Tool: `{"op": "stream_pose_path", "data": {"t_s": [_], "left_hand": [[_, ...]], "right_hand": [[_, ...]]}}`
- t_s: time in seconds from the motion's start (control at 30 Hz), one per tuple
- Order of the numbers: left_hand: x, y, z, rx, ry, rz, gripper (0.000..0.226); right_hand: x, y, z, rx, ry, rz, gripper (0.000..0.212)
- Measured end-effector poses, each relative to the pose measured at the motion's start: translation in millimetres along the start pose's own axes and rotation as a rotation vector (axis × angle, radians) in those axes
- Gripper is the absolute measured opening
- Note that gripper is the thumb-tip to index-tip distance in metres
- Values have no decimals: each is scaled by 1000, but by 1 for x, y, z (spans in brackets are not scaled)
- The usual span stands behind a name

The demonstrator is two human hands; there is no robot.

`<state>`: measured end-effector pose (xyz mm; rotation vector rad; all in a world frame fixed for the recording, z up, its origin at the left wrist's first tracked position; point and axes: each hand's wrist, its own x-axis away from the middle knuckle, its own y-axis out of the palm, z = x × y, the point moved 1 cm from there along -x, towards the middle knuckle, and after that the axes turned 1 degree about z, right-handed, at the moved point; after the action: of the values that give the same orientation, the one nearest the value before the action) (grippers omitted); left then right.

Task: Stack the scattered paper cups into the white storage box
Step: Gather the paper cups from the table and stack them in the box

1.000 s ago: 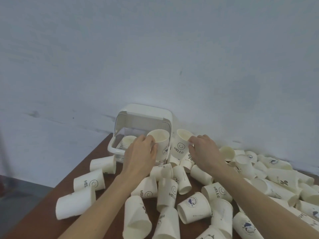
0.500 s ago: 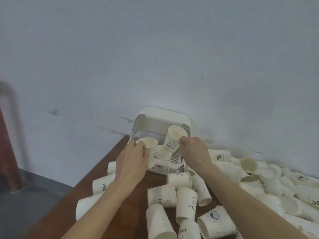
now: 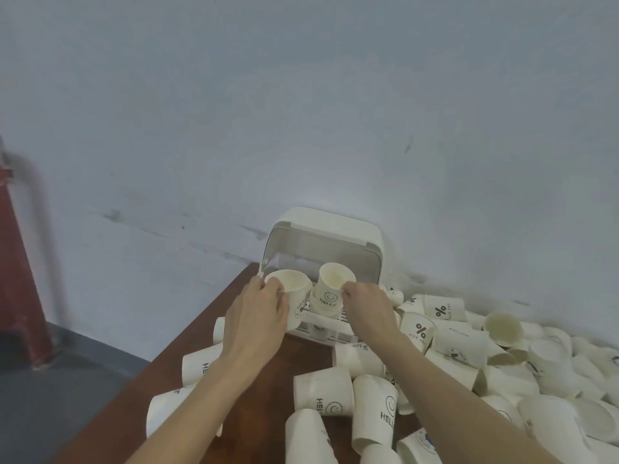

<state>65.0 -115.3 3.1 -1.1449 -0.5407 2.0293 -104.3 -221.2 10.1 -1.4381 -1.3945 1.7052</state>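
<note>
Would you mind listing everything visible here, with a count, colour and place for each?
storage box: one, white, lid raised, at the table's far edge against the wall.
held HELLO cup: one, white, upright over a cup inside the box.
held cup: one, white, at the box's left front corner.
loose cups: too many to count, white with dark prints, strewn over the table in front and right of the box.
table: one, dark brown wood.
wall: pale blue-grey, behind.
red post: one, far left, on the grey floor.
left hand: grips the held cup.
right hand: pinches the held HELLO cup's rim.
</note>
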Motion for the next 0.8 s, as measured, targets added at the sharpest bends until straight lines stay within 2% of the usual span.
{"op": "stream_pose_path", "data": {"t_s": [0.2, 0.3, 0.4, 0.57, 0.8], "left_hand": [[-6, 10, -6, 8, 16, 22, 18], [-8, 13, -6, 9, 15, 30, 18], [-8, 16, -8, 26, 1, 32, 18], [-20, 10, -9, 115, -77, 129, 18], [-56, 24, -9, 71, -11, 210, 18]], "right_hand": [[2, 16, -5, 4, -4, -108, 16], [7, 23, -9, -3, -7, -173, 26], [14, 31, -14, -15, 0, -152, 34], [20, 41, -16, -90, 28, -134, 50], [18, 38, -14, -114, -29, -162, 46]]}}
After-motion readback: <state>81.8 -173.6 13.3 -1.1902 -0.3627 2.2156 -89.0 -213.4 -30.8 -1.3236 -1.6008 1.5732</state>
